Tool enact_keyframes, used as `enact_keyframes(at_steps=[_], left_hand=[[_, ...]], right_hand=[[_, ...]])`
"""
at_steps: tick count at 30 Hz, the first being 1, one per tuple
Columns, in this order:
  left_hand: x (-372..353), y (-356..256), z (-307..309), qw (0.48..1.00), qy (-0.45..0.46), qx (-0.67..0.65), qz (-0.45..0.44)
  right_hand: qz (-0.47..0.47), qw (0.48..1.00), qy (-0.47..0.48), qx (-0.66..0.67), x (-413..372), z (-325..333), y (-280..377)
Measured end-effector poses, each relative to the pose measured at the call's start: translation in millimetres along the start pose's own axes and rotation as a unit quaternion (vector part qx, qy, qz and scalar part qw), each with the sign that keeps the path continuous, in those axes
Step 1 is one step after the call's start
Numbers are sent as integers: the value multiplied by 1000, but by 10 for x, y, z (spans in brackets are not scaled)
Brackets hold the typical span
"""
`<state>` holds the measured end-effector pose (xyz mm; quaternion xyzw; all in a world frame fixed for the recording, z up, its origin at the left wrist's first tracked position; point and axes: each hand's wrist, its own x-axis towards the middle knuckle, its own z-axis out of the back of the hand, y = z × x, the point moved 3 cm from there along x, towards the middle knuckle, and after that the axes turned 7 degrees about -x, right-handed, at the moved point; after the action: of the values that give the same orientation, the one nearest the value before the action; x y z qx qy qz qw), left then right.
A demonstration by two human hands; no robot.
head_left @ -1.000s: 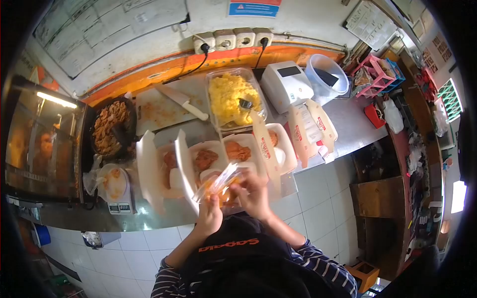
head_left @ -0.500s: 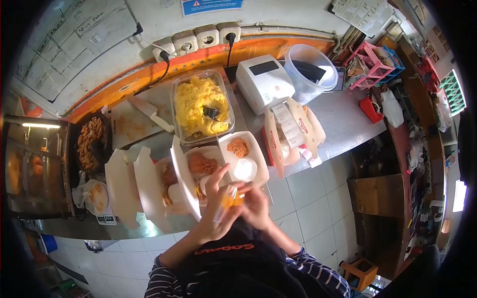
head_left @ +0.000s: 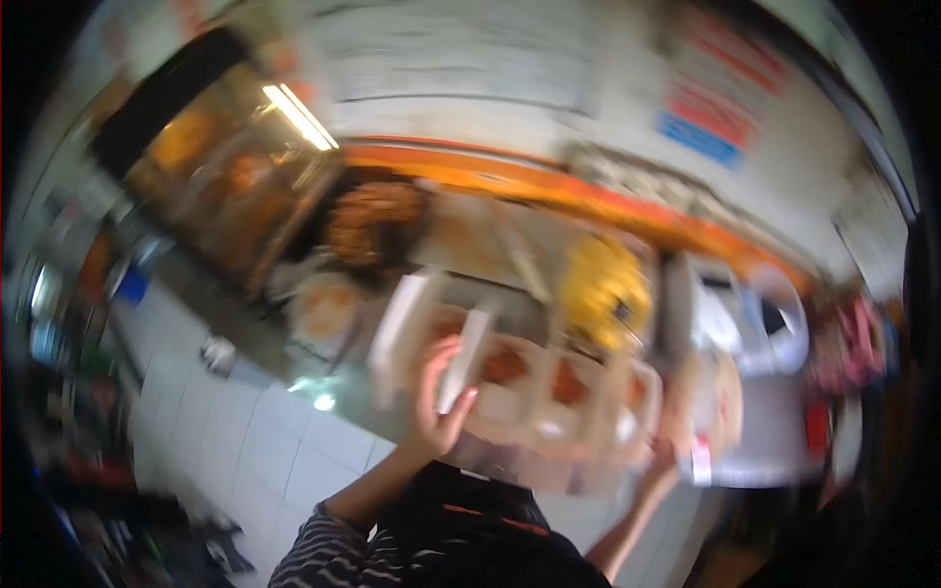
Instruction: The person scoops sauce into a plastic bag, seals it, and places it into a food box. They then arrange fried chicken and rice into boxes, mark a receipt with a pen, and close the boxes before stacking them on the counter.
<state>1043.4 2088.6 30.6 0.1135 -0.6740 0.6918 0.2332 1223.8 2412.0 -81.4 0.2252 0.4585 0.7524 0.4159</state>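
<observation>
the whole view is smeared by motion. the left hand [head_left: 438, 407] pinches the upright white lid [head_left: 472, 333] of an open takeaway box [head_left: 505, 377] holding a fried piece, thumb on one face and fingers on the other. the box sits in a row of boxes on the steel counter [head_left: 345, 397]. the right hand [head_left: 664, 455] is at the row's far end; i cannot tell its grip. a tub of yellow food [head_left: 605, 289] stands behind.
</observation>
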Motion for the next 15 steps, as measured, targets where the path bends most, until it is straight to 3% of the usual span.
enact_keyframes(at_steps=[2, 5, 8, 9, 10, 11, 12, 13, 15], left_hand=[[59, 18, 484, 996, -85, 2, -24], [199, -90, 1466, 983, -135, 118, -40], [486, 164, 2990, 947, -170, 170, -212], [689, -134, 3406, 930, -304, 125, -164], [939, -514, 3857, 877, -391, 93, -263], [1174, -747, 4357, 827, -484, 130, -255], [1468, -966, 4797, 786, -520, 120, -312], [1749, -1111, 5195, 781, -531, 83, -318], [2194, -1479, 5513, 878, -423, -72, -210]], right_hand=[[92, 995, 13, -38, 215, -246, 286], [214, 974, 60, -42, 244, -1045, 945], [286, 950, 84, -90, -61, -1882, 1552], [301, 945, 91, -90, -168, -2131, 1716], [306, 943, 93, -97, -309, -2328, 1859], [314, 939, 100, -97, -407, -2526, 1987], [315, 939, 97, -101, -513, -2668, 2099], [320, 937, 98, -101, -591, -2792, 2186], [314, 940, 86, -102, -731, -2931, 2316]])
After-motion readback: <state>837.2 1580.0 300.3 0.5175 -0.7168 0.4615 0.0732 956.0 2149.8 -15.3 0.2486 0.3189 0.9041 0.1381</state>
